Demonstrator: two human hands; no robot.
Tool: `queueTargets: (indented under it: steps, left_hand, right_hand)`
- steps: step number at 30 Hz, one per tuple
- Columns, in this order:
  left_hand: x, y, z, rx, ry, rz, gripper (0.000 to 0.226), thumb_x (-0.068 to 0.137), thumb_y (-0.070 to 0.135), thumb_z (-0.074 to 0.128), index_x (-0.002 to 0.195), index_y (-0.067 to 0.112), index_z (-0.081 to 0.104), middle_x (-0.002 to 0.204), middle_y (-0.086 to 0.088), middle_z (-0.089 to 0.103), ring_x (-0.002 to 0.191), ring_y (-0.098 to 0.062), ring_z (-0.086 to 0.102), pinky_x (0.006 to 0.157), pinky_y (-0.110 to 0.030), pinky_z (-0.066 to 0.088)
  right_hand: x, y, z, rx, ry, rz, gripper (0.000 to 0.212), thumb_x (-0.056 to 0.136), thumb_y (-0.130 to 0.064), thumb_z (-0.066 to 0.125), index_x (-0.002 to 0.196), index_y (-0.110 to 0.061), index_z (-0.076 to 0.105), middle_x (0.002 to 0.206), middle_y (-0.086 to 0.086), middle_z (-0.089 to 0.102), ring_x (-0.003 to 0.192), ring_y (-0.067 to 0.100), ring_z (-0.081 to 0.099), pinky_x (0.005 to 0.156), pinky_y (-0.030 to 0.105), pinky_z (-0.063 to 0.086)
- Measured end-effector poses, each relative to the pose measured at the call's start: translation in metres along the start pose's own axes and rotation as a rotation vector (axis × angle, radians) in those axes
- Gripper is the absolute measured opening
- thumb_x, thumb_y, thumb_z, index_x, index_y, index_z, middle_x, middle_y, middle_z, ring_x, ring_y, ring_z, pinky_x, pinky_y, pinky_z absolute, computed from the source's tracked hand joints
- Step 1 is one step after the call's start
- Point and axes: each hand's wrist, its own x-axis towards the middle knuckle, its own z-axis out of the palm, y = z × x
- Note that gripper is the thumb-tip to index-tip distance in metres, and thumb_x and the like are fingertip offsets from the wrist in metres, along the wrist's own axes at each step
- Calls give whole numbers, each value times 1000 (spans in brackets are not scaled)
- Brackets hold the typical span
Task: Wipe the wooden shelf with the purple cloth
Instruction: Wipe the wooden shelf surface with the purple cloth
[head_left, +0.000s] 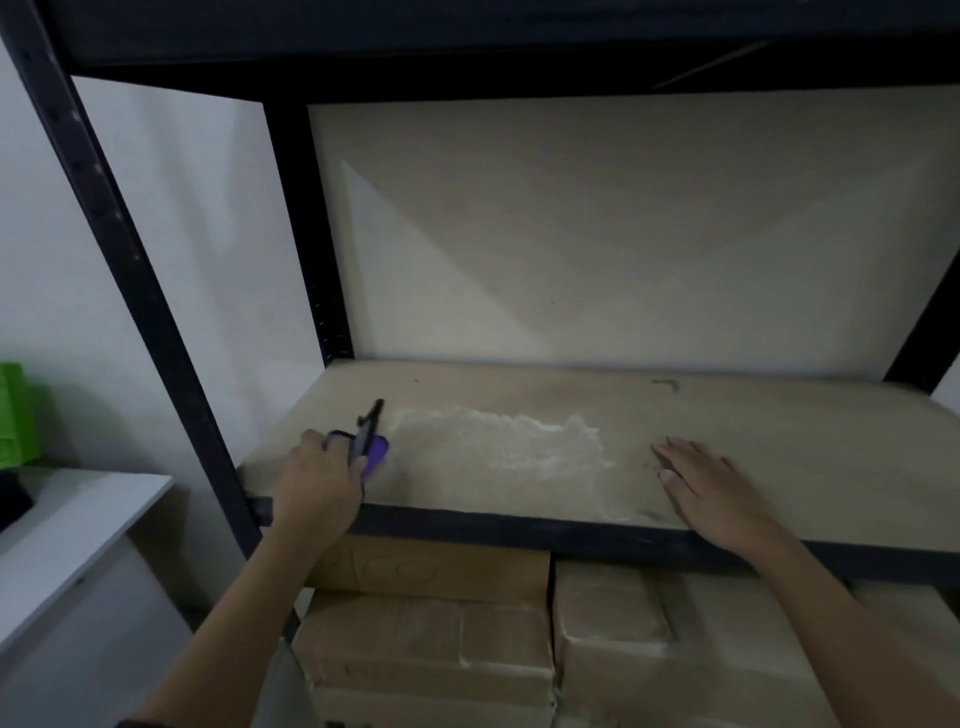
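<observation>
Mostly hidden behind left hand (317, 483): purple cloth (379, 453); dark item (370, 422) in grip blurred; box (431, 571) writing illegible.

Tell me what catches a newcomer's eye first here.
A pale, powdery patch lies mid-front on the wooden shelf. The left hand grips a purple cloth at the patch's left edge, while the right hand rests flat to its right.

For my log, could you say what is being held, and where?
The left hand grips the purple cloth by its left end; the right hand holds nothing.
</observation>
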Motion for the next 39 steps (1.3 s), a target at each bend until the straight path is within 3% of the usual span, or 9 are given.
queueTargets:
  steps: [3, 6, 9, 17, 20, 24, 27, 32, 39]
  left_hand:
    - [-1, -1, -9, -198, -64, 59, 34, 96, 31, 42, 122, 10, 51, 112, -13, 49, 87, -22, 50, 73, -32, 42]
    - [14, -19, -20, 10, 91, -152, 39, 95, 33, 43, 122, 5, 50, 116, -22, 45, 99, -35, 49, 74, -42, 45]
    - [15, -23, -13, 139, 36, -269, 45, 95, 36, 39, 118, -1, 50, 112, -23, 45, 100, -39, 49, 77, -45, 46]
    - [-17, 33, 1, -142, -81, 93, 39, 96, 40, 39, 122, 13, 48, 112, -9, 49, 80, -14, 46, 68, -25, 37]
    - [-13, 20, -5, -256, 4, -22, 39, 96, 37, 40, 117, 7, 53, 109, -12, 52, 85, -21, 53, 69, -27, 41]
    - [-15, 12, -3, 2, 153, -209, 41, 96, 38, 39, 118, 6, 52, 112, -16, 48, 96, -30, 52, 70, -38, 47]
    - [-22, 33, 8, 63, 108, -114, 39, 96, 39, 36, 115, 8, 52, 110, -11, 46, 89, -23, 48, 70, -32, 43]
    - [-32, 71, 9, -192, -55, 144, 36, 96, 39, 40, 114, 10, 54, 108, -5, 47, 83, -17, 49, 74, -28, 40]
    - [-32, 71, 15, -24, 105, -70, 39, 96, 38, 38, 121, 11, 51, 118, -8, 45, 97, -22, 51, 75, -33, 47]
  right_hand:
    - [0, 0, 1, 4, -10, -10, 45, 99, -34, 26, 144, -27, 26, 157, -4, 19, 145, 19, 16, 118, 40, 13]
    - [1, 0, 2, 23, -12, -11, 45, 99, -35, 26, 144, -27, 27, 157, -4, 19, 145, 19, 15, 118, 40, 13]
    - [1, 1, 1, 22, -11, -13, 45, 99, -34, 26, 144, -27, 27, 157, -4, 19, 145, 19, 15, 118, 39, 12]
    - [1, 1, -3, 32, -16, -12, 45, 100, -34, 26, 144, -27, 27, 157, -4, 18, 144, 19, 15, 117, 38, 11]
    - [-1, -2, -1, 24, -33, -13, 45, 100, -34, 24, 145, -27, 25, 157, -4, 17, 145, 19, 14, 117, 38, 11]
    - [-1, 0, -2, 37, -21, -19, 45, 100, -34, 24, 145, -26, 25, 157, -4, 17, 145, 20, 14, 117, 39, 11]
    - [-1, 0, -2, 47, -26, -23, 45, 100, -33, 24, 145, -25, 25, 158, -3, 16, 145, 20, 13, 118, 39, 10]
    - [-4, -2, -5, 26, -30, -27, 45, 100, -33, 23, 145, -26, 25, 158, -4, 15, 145, 19, 13, 117, 37, 10]
    - [-5, -2, -5, 18, -36, -29, 45, 100, -34, 22, 145, -27, 24, 158, -5, 15, 145, 19, 13, 117, 38, 10]
